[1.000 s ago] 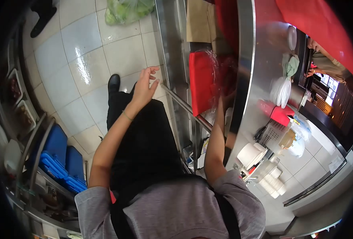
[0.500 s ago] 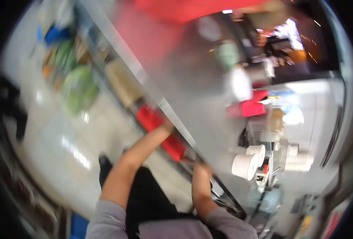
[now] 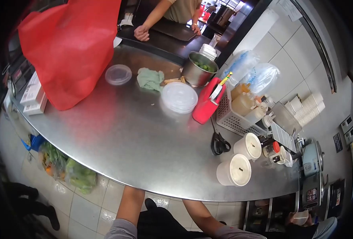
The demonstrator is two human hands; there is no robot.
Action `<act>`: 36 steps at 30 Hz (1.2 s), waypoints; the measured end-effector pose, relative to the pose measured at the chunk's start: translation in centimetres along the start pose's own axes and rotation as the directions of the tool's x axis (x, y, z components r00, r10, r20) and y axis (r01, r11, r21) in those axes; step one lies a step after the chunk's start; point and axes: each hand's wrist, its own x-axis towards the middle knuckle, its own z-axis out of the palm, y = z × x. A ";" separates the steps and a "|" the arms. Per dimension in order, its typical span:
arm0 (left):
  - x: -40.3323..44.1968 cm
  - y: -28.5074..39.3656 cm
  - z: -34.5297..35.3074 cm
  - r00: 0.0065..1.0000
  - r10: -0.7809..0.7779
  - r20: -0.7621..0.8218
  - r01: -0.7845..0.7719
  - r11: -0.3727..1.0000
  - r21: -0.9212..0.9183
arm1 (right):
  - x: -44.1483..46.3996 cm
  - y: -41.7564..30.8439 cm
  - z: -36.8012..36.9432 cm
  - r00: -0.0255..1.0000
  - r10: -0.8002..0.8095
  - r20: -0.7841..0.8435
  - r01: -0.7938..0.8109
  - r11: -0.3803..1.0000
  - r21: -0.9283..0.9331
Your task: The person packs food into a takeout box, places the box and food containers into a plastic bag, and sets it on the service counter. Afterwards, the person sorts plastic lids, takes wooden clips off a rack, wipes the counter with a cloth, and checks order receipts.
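Both of my hands are hidden beneath the front edge of the steel counter (image 3: 136, 151). Only my left forearm (image 3: 131, 205) and my right forearm (image 3: 200, 215) show, reaching under it. What the hands touch or hold cannot be seen. On the counter, nearest my right arm, stand two white lidded tubs (image 3: 234, 171). Black-handled scissors (image 3: 220, 143) lie just behind them. Farther back are a stack of clear plastic lids (image 3: 179, 97), a single clear lid (image 3: 118, 75) and a crumpled green cloth (image 3: 150, 79). A large red bag (image 3: 71, 55) rises at the left.
A white basket (image 3: 234, 119) of bottles stands at the right. Behind it sit a steel pot (image 3: 200, 69) and clear plastic bags (image 3: 260, 77). Bagged vegetables (image 3: 79, 175) rest on the floor. Another person's hand (image 3: 142, 33) is across the counter; a dark-clothed leg (image 3: 45, 209) shows lower left.
My view has turned and lifted, levelling the counter. The red item by my hands on the shelf below is now out of sight, as are the hands.
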 end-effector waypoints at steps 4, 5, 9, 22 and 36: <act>-0.5 -0.5 0.0 1.000 -0.019 0.006 0.019 0.999 -0.033 | -0.4 -0.1 0.0 1.000 0.013 0.015 -0.014 1.000 0.009; -0.6 -0.6 0.0 1.000 -0.022 0.009 0.023 0.999 -0.048 | -0.4 0.0 -0.1 1.000 0.014 0.020 -0.014 1.000 0.007; -1.0 -1.1 0.0 0.999 -0.045 0.011 0.046 0.991 -0.126 | -0.9 -0.2 -0.1 0.999 0.026 0.038 -0.026 1.000 0.001; -1.1 1.8 2.9 0.845 -0.534 0.039 0.220 0.281 -0.934 | -1.6 0.0 -0.9 0.992 0.033 0.121 -0.026 0.998 -0.059; -21.4 8.4 -18.4 0.879 0.227 0.419 0.299 0.423 -0.856 | -12.7 -23.6 -7.5 0.587 0.081 0.806 -0.775 0.346 0.529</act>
